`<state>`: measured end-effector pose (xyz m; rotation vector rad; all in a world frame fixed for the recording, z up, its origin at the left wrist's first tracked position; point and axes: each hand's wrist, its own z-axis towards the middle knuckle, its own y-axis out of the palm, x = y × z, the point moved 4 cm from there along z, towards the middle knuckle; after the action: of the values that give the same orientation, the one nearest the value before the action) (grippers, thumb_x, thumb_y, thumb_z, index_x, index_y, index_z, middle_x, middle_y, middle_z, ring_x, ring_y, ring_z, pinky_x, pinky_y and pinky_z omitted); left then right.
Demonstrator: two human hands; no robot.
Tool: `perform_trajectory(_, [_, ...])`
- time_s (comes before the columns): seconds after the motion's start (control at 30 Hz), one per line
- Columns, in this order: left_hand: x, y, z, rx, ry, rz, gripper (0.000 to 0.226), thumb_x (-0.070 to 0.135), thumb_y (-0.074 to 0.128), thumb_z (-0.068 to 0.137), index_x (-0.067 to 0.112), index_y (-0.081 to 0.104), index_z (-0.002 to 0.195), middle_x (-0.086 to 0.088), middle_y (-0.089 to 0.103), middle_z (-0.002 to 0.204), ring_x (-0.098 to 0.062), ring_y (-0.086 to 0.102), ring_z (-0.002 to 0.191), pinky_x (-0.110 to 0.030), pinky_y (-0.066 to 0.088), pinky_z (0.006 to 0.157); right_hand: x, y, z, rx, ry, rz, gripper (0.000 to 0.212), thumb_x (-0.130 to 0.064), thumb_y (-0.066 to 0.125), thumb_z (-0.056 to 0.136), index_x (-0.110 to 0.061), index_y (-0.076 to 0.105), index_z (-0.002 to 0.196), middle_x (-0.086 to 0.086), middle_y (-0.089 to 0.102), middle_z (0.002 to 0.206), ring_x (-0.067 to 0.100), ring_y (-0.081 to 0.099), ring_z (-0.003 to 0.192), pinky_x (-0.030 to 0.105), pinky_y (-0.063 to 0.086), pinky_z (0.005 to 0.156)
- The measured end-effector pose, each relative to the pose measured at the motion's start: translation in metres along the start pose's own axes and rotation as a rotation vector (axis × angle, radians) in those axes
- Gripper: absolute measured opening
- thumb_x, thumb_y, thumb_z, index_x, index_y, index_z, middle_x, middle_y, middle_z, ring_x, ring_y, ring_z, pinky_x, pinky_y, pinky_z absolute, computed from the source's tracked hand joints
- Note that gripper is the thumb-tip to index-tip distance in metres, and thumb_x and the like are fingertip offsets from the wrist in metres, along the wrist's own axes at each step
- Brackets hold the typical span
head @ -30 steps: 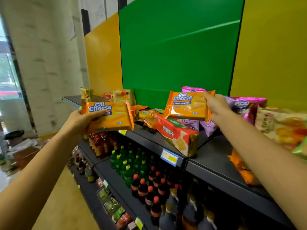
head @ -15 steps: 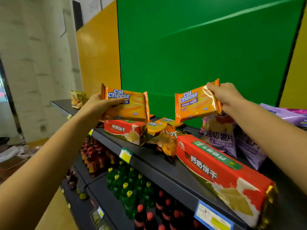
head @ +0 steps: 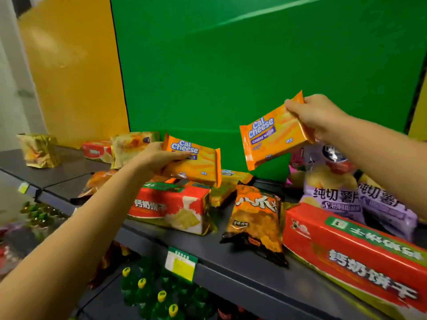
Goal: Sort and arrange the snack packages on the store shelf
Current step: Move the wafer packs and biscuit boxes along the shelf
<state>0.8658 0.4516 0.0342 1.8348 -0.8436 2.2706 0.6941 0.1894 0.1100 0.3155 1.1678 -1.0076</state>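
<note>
Moved: both orange packs sit lower and nearer the shelf than half a second ago
Left hand [head: 157, 158]: grip closed round a wafer pack [head: 196, 163] reading "Cal Cheese", resting on a red biscuit box [head: 171, 206]
Right hand [head: 316, 116]: grip pinching the corner of a second pack [head: 272, 137], "Cal Cheese, Cheese Wafer", tilted in the air above the shelf [head: 231, 257]
Nearby: purple chip bags [head: 332, 192] with Chinese print; orange-black snack bag [head: 256, 218]; long red box [head: 355, 250]; blurred price tag [head: 181, 263]
</note>
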Motion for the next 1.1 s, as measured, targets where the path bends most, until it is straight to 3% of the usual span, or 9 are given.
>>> perform_trajectory(0.17, [-0.007,0.003,0.039,-0.191,0.018,0.182,0.026,0.024,0.073,0.078,0.013,0.054,0.064,0.005,0.057,0.035,-0.004,0.048,0.027,-0.011,0.034,0.028,0.003,0.037,0.011,0.127,0.066,-0.010,0.030,-0.026,0.055,0.088,-0.011,0.050,0.062,0.006,0.052,0.066,0.019,0.052,0.059,0.038,0.047,0.070])
perform_trajectory(0.3, [-0.019,0.014,0.056,-0.378,0.019,0.220,0.018,0.026,0.071,0.080,0.012,0.061,0.074,-0.009,0.067,0.073,-0.008,0.058,0.043,-0.020,0.050,0.048,0.017,0.063,0.009,0.220,0.140,0.014,0.025,-0.027,0.057,0.086,-0.010,0.053,0.068,0.012,0.057,0.078,0.022,0.054,0.064,0.035,0.047,0.068])
perform_trajectory(0.37, [-0.023,0.015,0.067,-0.409,0.039,0.292,0.025,0.033,0.072,0.078,0.010,0.064,0.086,-0.012,0.067,0.087,-0.017,0.059,0.061,-0.025,0.051,0.059,0.033,0.074,0.011,0.269,0.205,0.032,0.029,-0.037,0.062,0.074,-0.009,0.059,0.078,0.020,0.064,0.097,0.032,0.063,0.084,0.043,0.053,0.082])
perform_trajectory(0.5, [-0.028,0.017,0.082,-0.446,0.084,0.594,0.039,0.048,0.064,0.080,0.012,0.053,0.073,-0.005,0.057,0.071,-0.014,0.049,0.056,-0.014,0.038,0.035,0.054,0.094,0.014,0.298,0.299,0.164,0.027,-0.034,0.064,0.075,-0.011,0.051,0.066,0.020,0.064,0.111,0.032,0.063,0.096,0.050,0.049,0.093])
perform_trajectory(0.63, [-0.038,0.027,0.091,-0.533,0.096,0.764,0.045,0.055,0.056,0.082,0.010,0.051,0.086,-0.010,0.055,0.084,-0.020,0.050,0.066,-0.024,0.038,0.051,0.056,0.117,0.016,0.365,0.360,0.353,0.022,-0.013,0.057,0.089,-0.006,0.049,0.070,0.021,0.062,0.108,0.027,0.061,0.089,0.048,0.050,0.087])
perform_trajectory(0.77, [-0.047,0.038,0.097,-0.631,0.113,0.845,0.053,0.063,0.052,0.080,0.011,0.050,0.078,-0.002,0.049,0.062,-0.015,0.047,0.051,-0.020,0.037,0.043,0.070,0.132,0.031,0.394,0.389,0.284,0.030,-0.013,0.059,0.086,0.011,0.056,0.104,0.027,0.061,0.117,0.032,0.063,0.100,0.053,0.049,0.092])
perform_trajectory(0.97, [-0.046,0.048,0.096,-0.669,0.058,0.776,0.062,0.057,0.049,0.085,0.003,0.042,0.113,-0.004,0.056,0.081,-0.012,0.054,0.061,-0.018,0.043,0.044,0.111,0.147,0.057,0.297,0.473,-0.041,0.058,-0.023,0.064,0.083,0.012,0.044,0.124,0.024,0.057,0.125,0.026,0.060,0.104,0.040,0.050,0.092])
perform_trajectory(1.03, [-0.048,0.049,0.099,-0.678,0.027,0.749,0.075,0.058,0.051,0.084,0.000,0.033,0.129,-0.011,0.057,0.107,-0.019,0.062,0.081,-0.024,0.051,0.059,0.103,0.156,0.049,0.213,0.514,-0.096,0.058,-0.017,0.065,0.082,0.010,0.040,0.127,0.021,0.059,0.120,0.022,0.060,0.089,0.036,0.051,0.079])
perform_trajectory(1.1, [-0.049,0.045,0.101,-0.680,0.016,0.782,0.084,0.061,0.051,0.081,0.000,0.031,0.136,-0.014,0.053,0.129,-0.027,0.061,0.107,-0.033,0.053,0.083,0.089,0.161,0.034,0.095,0.556,-0.226,0.065,-0.012,0.065,0.083,0.008,0.031,0.134,0.021,0.054,0.125,0.028,0.061,0.101,0.035,0.050,0.085])
